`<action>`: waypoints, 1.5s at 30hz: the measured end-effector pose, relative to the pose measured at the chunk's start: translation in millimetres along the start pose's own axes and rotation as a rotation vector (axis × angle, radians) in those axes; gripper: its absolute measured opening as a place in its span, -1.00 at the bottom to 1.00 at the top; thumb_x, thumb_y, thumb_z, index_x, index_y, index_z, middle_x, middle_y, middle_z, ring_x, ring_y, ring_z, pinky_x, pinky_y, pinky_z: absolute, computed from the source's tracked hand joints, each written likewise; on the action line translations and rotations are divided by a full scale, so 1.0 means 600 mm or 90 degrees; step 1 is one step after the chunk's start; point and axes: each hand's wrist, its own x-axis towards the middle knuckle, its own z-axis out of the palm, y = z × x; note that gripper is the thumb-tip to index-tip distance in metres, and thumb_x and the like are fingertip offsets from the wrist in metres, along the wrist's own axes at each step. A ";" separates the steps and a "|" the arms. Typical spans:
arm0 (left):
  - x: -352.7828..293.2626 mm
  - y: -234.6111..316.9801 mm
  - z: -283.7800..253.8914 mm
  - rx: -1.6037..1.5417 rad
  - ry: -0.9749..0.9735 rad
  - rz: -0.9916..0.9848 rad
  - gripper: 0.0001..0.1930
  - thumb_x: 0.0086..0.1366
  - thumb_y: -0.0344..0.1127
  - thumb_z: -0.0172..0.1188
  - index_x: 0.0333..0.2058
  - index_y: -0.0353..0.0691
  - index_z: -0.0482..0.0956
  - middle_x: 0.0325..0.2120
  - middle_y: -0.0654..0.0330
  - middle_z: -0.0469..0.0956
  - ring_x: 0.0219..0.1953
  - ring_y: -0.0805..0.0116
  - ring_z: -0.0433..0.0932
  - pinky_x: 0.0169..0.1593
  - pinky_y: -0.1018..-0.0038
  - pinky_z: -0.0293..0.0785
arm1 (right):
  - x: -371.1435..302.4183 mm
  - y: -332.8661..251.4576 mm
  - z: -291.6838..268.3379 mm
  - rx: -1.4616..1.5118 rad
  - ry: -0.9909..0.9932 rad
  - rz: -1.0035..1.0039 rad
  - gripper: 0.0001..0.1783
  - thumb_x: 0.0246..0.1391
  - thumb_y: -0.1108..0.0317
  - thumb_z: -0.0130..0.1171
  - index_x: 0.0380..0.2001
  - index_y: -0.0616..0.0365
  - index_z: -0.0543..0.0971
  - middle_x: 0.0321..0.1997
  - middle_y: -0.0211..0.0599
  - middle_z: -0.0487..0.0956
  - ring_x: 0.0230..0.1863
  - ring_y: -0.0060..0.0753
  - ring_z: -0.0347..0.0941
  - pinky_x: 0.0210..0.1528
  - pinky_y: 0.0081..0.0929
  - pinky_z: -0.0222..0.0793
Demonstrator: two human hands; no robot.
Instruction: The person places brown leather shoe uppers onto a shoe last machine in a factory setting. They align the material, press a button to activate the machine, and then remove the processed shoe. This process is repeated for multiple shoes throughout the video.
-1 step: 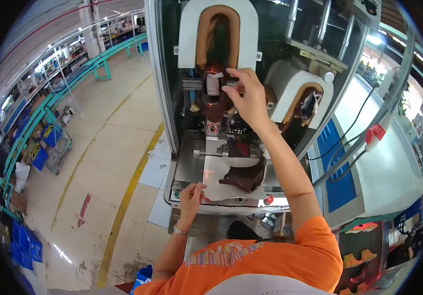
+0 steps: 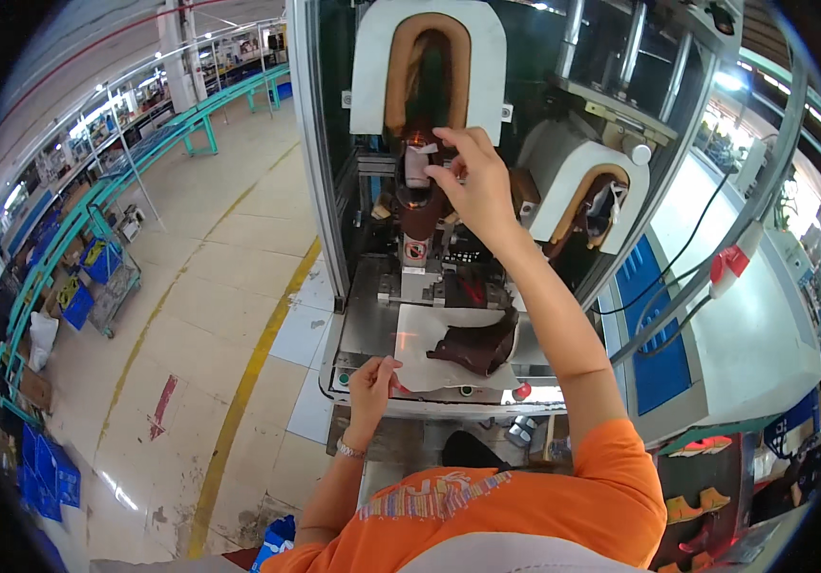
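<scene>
My right hand (image 2: 479, 186) is raised at the machine's form, its thumb and fingers apart and curved. Its fingertips are beside a dark brown shoe upper (image 2: 420, 222) on the form; whether they touch it I cannot tell. A pale tag-like piece (image 2: 417, 166) shows in the upper's opening. Low at the front edge, my left hand (image 2: 368, 390) has thumb and forefinger pressed together by the corner of a white sheet (image 2: 420, 334). What they pinch, if anything, is hidden. Another dark brown leather upper (image 2: 477, 344) lies flattened on the sheet.
Above the form hangs a white arched block (image 2: 369, 86) with tan lining. A second such block (image 2: 563, 181) at right holds a dark upper. Green and red buttons (image 2: 522, 392) line the front edge. A grey post (image 2: 320, 162) stands at left.
My right hand's fingertips have shifted very slightly toward the upper on the form. My left hand and the sheet stay as they were; the view has moved a little.
</scene>
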 end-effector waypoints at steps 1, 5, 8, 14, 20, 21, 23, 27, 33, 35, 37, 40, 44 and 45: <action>-0.004 0.006 -0.002 -0.002 0.001 0.000 -0.72 0.30 -0.24 -0.04 -0.45 -0.29 0.54 -0.75 0.35 0.39 -0.74 0.69 0.23 -0.66 0.71 0.12 | 0.015 -0.004 0.010 -0.046 -0.015 -0.011 -0.73 -0.20 0.56 0.20 -0.31 0.26 0.51 -0.39 -0.19 0.42 -0.48 -0.17 0.42 -0.41 -0.43 0.36; 0.008 0.039 -0.002 -0.003 0.006 0.023 -0.74 0.30 -0.25 -0.02 -0.43 -0.30 0.53 -0.71 0.35 0.40 -0.67 0.67 0.28 -0.58 0.70 0.17 | 0.052 0.030 0.023 -0.192 0.003 -0.201 -0.78 -0.21 0.55 0.22 -0.38 0.20 0.53 -0.38 -0.23 0.48 -0.44 -0.26 0.45 -0.39 -0.49 0.37; 0.032 0.051 -0.023 0.019 0.044 0.159 -0.80 0.27 -0.34 0.02 -0.21 -0.35 0.47 -0.43 0.24 0.49 -0.44 0.60 0.39 -0.37 0.67 0.31 | 0.073 -0.028 -0.020 -0.133 0.104 -0.263 -0.85 -0.21 0.54 0.21 -0.44 0.20 0.54 -0.44 -0.22 0.47 -0.42 -0.13 0.45 -0.39 -0.40 0.39; 0.053 0.210 0.000 -0.357 -0.163 0.033 -0.57 0.23 -0.36 0.06 0.06 -0.32 0.24 -0.01 0.13 0.34 0.01 0.39 0.33 0.08 0.50 0.23 | -0.004 -0.083 -0.147 0.071 0.083 -0.060 -0.89 -0.12 0.58 0.17 -0.42 0.24 0.57 -0.42 -0.37 0.52 -0.38 -0.61 0.40 -0.34 -0.72 0.26; -0.033 0.241 0.170 -0.446 -0.409 -0.022 -0.53 0.21 -0.43 0.07 0.09 -0.31 0.19 0.00 0.15 0.33 0.02 0.40 0.32 0.10 0.46 0.23 | -0.158 -0.051 -0.302 0.173 0.141 0.197 -0.83 0.01 0.48 0.14 -0.27 0.21 0.55 -0.31 -0.43 0.49 -0.38 -0.71 0.34 -0.33 -0.76 0.24; -0.044 0.235 0.208 -0.407 -0.418 -0.024 -0.54 0.21 -0.44 0.06 0.09 -0.30 0.19 -0.01 0.16 0.34 0.02 0.40 0.32 0.10 0.46 0.23 | -0.204 -0.036 -0.346 0.212 0.162 0.278 -0.62 0.09 0.20 0.10 -0.08 0.17 0.45 -0.23 -0.40 0.50 -0.29 -0.67 0.36 -0.23 -0.70 0.28; -0.056 0.221 0.268 -0.429 -0.475 -0.092 -0.60 0.22 -0.48 0.03 0.05 -0.29 0.23 -0.03 0.17 0.36 -0.01 0.42 0.35 0.06 0.45 0.28 | -0.306 -0.016 -0.405 0.459 0.214 0.400 -0.35 0.11 -0.14 -0.12 0.12 0.09 0.24 -0.01 -0.23 0.42 -0.02 -0.32 0.36 -0.03 -0.30 0.32; -0.110 0.129 0.413 -0.361 -0.579 -0.208 -0.61 0.22 -0.47 0.03 0.04 -0.27 0.24 -0.06 0.15 0.39 -0.06 0.38 0.40 0.01 0.43 0.36 | -0.612 -0.058 -0.444 0.704 0.169 0.705 0.07 -0.22 -0.49 -0.17 0.25 0.00 0.00 0.27 -0.19 0.15 0.23 -0.18 0.12 0.20 -0.07 0.02; -0.299 -0.019 0.584 -0.257 -0.858 -0.578 -0.52 0.24 -0.41 0.04 0.13 -0.14 0.16 -0.02 0.20 0.36 -0.05 0.33 0.41 -0.02 0.41 0.41 | -0.816 -0.236 -0.505 0.560 0.515 0.722 0.03 -0.19 0.02 0.33 0.23 0.10 -0.03 0.20 -0.23 0.20 0.20 -0.29 0.17 0.22 -0.32 0.11; -0.355 -0.019 0.617 -0.182 -0.941 -0.614 -0.49 0.26 -0.37 0.02 0.17 -0.12 0.10 0.04 0.19 0.31 0.00 0.31 0.39 -0.03 0.36 0.41 | -0.831 -0.263 -0.552 0.465 0.665 0.665 -0.06 -0.18 0.06 0.32 0.19 0.11 0.05 0.12 -0.25 0.30 0.12 -0.32 0.26 0.17 -0.36 0.19; -0.381 -0.005 0.635 -0.123 -0.960 -0.460 -0.48 0.28 -0.37 -0.01 0.19 -0.14 0.05 0.09 0.10 0.25 0.04 0.26 0.36 -0.01 0.34 0.40 | -0.885 -0.261 -0.620 0.370 0.797 0.707 -0.18 -0.16 0.17 0.30 0.14 0.09 0.13 0.05 -0.31 0.36 0.04 -0.42 0.33 0.07 -0.42 0.30; -0.376 -0.010 0.647 -0.051 -0.999 -0.351 -0.48 0.26 -0.37 0.00 0.17 -0.16 0.08 0.07 0.07 0.27 0.03 0.27 0.37 -0.02 0.37 0.40 | -0.945 -0.222 -0.770 0.237 0.847 0.664 -0.25 -0.14 0.21 0.28 0.11 0.01 0.16 -0.03 -0.38 0.39 -0.03 -0.42 0.34 0.01 -0.40 0.32; -0.345 -0.044 0.642 0.067 -0.937 -0.369 -0.54 0.26 -0.36 0.01 0.12 -0.18 0.16 0.03 0.08 0.33 -0.03 0.30 0.41 -0.05 0.39 0.41 | -0.984 -0.116 -0.989 0.155 0.914 0.647 -0.28 -0.13 0.26 0.28 0.10 0.05 0.18 -0.01 -0.32 0.37 -0.05 -0.42 0.35 -0.09 -0.42 0.36; -0.339 -0.051 0.641 0.096 -0.921 -0.359 -0.55 0.25 -0.36 0.03 0.11 -0.18 0.18 0.02 0.08 0.33 -0.05 0.32 0.42 -0.07 0.42 0.42 | -1.013 -0.094 -1.032 0.145 0.921 0.722 -0.16 -0.19 0.20 0.35 0.14 0.08 0.14 0.07 -0.28 0.32 0.02 -0.43 0.31 -0.06 -0.44 0.34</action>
